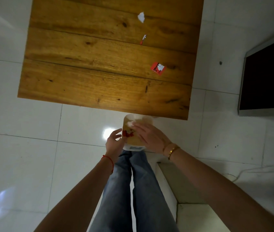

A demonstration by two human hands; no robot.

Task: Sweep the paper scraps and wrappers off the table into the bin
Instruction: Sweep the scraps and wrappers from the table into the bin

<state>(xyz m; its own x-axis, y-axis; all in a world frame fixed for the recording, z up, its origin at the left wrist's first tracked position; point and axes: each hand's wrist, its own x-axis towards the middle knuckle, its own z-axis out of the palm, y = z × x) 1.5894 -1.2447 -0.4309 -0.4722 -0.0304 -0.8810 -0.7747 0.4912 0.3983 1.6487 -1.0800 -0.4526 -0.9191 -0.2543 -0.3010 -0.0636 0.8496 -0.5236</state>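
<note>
The wooden table [99,64] carries a white paper scrap [141,17], a thin red-and-white wrapper [143,39] and a red wrapper [157,68], all on its right half. A white bin [133,148] stands on the floor, partly under the table's near edge. Both hands hover over the bin. My left hand [114,142] is at the bin's left rim with its fingers apart. Red-and-white wrapper bits [128,133] lie just off its thumb. My right hand [151,138] is spread flat above the bin's opening. A white scrap [130,123] shows at its fingertips.
A dark flat screen [267,72] leans at the right. A white ledge [174,181] runs along the lower right, with a cable [250,169] on the glossy tiled floor [24,131]. My legs in jeans [133,190] stand just behind the bin.
</note>
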